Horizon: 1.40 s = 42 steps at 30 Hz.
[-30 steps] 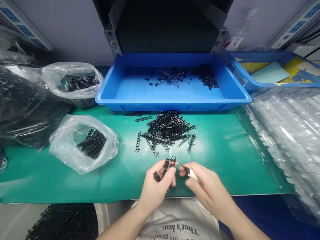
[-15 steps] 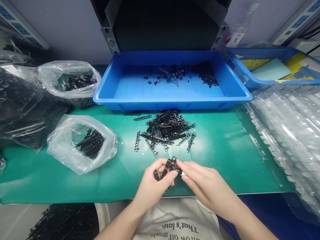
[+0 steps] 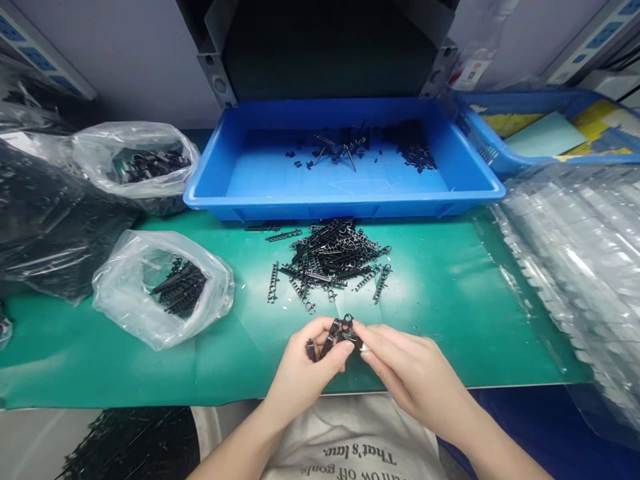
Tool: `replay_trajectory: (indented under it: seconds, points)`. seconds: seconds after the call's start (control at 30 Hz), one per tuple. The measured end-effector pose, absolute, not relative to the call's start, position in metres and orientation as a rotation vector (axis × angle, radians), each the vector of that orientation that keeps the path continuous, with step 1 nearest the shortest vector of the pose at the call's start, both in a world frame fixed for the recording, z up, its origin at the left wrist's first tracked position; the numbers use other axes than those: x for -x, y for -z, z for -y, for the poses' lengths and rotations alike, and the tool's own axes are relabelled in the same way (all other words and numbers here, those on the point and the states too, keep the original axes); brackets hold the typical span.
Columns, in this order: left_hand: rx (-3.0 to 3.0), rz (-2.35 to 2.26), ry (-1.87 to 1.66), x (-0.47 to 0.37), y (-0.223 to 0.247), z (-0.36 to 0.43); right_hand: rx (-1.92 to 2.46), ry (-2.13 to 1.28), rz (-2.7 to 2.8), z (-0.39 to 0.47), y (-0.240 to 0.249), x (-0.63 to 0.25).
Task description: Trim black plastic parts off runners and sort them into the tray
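Several black plastic parts (image 3: 330,338) are held in my left hand (image 3: 306,363), its fingers closed round them near the table's front edge. My right hand (image 3: 413,363) meets it from the right, thumb and fingers pinching the right end of a black part, with something small and white at the fingertips. Just beyond my hands lies a loose pile of black ladder-like strips (image 3: 335,253) on the green table mat (image 3: 435,267). An open clear bag (image 3: 117,293) with more black strips stands to the left.
A blue tray (image 3: 320,208) with black bits stands behind the pile. More bags of black parts (image 3: 155,163) are at the left, clear plastic trays (image 3: 590,267) and a blue basket (image 3: 525,160) at the right. A round tub (image 3: 205,433) of black pieces sits below, front left.
The view has shifted very slightly. Both hands keep nearly the same pose around the black parts.
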<state>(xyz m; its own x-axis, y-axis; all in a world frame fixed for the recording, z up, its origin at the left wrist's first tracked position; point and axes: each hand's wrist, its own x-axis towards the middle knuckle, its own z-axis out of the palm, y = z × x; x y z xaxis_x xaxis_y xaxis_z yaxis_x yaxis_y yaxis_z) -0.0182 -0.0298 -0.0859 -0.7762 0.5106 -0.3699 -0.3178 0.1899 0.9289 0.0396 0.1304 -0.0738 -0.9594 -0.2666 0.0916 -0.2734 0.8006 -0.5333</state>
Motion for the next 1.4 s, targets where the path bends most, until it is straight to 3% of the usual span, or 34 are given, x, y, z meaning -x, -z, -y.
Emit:
replay_trajectory:
  seconds: [0.63, 0.83, 1.2, 1.4]
  points:
    - [-0.16, -1.931, -1.701, 0.011, 0.092, 0.031, -0.29, -0.918, 2.876, -0.119, 0.079, -0.043]
    - [-0.049, -1.759, -1.826, 0.008, 0.097, 0.028, -0.235, -0.918, 2.86, -0.117, 0.085, -0.041]
    - [-0.028, -1.773, -1.839, 0.011, 0.095, 0.029, 0.287, -0.29, 3.043, -0.146, 0.096, -0.012]
    - [-0.048, -1.805, -1.802, 0.013, 0.098, 0.033, 0.357, -0.242, 3.152, -0.151, 0.096, -0.011]
